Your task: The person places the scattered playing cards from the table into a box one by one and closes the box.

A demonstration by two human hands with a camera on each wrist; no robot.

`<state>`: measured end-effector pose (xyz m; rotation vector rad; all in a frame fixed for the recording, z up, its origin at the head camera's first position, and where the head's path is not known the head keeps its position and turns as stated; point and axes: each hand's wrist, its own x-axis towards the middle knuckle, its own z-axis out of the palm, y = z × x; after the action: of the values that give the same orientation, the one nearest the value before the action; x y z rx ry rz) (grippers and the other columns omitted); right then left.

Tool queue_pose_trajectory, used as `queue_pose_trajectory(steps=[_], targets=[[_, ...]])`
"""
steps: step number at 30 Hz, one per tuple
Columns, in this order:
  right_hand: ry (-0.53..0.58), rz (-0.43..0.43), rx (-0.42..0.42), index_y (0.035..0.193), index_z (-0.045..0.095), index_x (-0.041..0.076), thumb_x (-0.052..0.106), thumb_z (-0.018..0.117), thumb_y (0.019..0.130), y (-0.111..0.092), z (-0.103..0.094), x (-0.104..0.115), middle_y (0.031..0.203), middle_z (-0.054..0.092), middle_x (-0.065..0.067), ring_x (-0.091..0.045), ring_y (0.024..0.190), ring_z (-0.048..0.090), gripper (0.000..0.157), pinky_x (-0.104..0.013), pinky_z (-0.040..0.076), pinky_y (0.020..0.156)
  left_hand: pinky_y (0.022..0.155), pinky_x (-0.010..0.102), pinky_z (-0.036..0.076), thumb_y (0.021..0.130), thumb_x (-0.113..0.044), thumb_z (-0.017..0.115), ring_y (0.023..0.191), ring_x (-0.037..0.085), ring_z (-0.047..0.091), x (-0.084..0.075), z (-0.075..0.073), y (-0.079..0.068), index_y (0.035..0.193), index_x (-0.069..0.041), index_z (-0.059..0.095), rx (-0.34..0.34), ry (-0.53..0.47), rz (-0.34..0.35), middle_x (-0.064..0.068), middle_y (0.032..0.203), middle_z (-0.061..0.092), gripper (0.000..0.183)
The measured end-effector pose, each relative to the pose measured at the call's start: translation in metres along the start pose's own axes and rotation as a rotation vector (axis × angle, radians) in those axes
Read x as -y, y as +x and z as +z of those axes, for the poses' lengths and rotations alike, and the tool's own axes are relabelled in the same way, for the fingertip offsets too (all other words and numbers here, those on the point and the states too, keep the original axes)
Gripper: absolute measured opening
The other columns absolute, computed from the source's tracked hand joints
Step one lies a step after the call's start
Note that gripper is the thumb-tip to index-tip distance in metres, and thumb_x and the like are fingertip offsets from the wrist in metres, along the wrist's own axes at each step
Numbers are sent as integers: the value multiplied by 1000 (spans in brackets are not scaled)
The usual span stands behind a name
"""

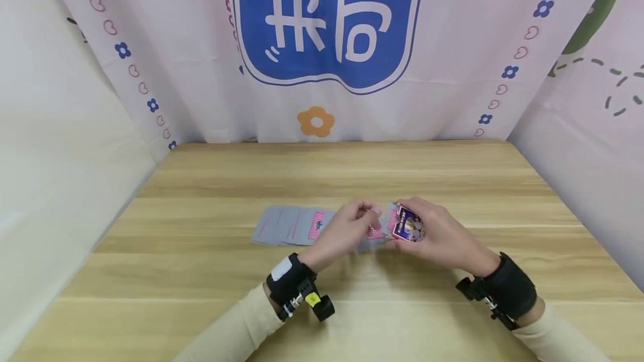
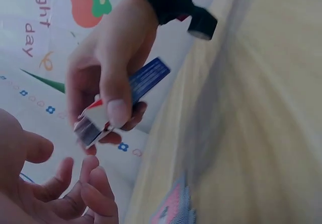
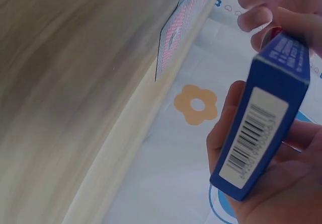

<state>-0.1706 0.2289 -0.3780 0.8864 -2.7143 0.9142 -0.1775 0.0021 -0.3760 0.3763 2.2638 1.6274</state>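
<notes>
Well, right hand grips box (cards at mouth).

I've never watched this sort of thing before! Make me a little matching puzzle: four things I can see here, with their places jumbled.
1. card box
2. cards
3. orange flower
4. barcode label

A. printed low on the cloth behind the table
B. on one side of the blue box
C. held in the right hand
D. spread in a row on the wood

Pairs: 1-C, 2-D, 3-A, 4-B
</notes>
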Motion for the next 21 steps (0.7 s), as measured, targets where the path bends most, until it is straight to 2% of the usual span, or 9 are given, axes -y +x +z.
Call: queue_pose_trajectory(steps=[4, 7, 11, 14, 18, 21], targets=[[1, 21, -12, 136, 62, 3, 27, 92, 81, 0, -3, -2, 115, 71, -6, -10, 90, 62, 68, -22, 56, 74, 80, 35, 55, 110, -31, 55, 106, 32, 65, -2, -9, 9, 118, -10, 67, 31, 26, 41, 14, 114, 69, 26], [23, 12, -9, 135, 62, 4, 25, 92, 81, 0, -1, -3, 116, 71, -7, -10, 91, 63, 65, -22, 57, 74, 83, 34, 54, 106, -29, 62, 104, 26, 65, -1, -8, 13, 114, -11, 69, 70, 63, 67, 11, 115, 71, 21], [38, 7, -2, 134, 62, 5, 24, 91, 82, 0, 0, -4, 118, 71, -7, -10, 92, 64, 62, -22, 57, 73, 86, 31, 52, 104, -30, 66, 102, 16, 65, -2, -6, 20, 107, -17, 70, 118, 120, 80, 0, 109, 71, 14], [35, 24, -8, 134, 62, 5, 27, 91, 82, 1, -4, -5, 115, 71, -6, -10, 90, 63, 63, -22, 57, 72, 86, 35, 55, 107, -37, 60, 107, 20, 67, -5, -11, 31, 111, -18, 70, 167, 174, 88, 1, 113, 71, 21], [23, 49, -13, 136, 61, 3, 27, 91, 82, 1, -7, -9, 114, 71, -7, -10, 88, 63, 66, -22, 57, 72, 84, 36, 58, 109, -41, 56, 106, 22, 68, -3, -25, 50, 121, -15, 70, 193, 398, 121, 5, 117, 71, 32], [15, 57, -4, 137, 61, 3, 26, 91, 82, 0, -6, -10, 115, 72, -8, -10, 89, 63, 67, -22, 56, 74, 86, 34, 58, 105, -36, 65, 105, 19, 69, 4, -34, 63, 124, -10, 69, 189, 638, 145, 7, 121, 73, 33]])
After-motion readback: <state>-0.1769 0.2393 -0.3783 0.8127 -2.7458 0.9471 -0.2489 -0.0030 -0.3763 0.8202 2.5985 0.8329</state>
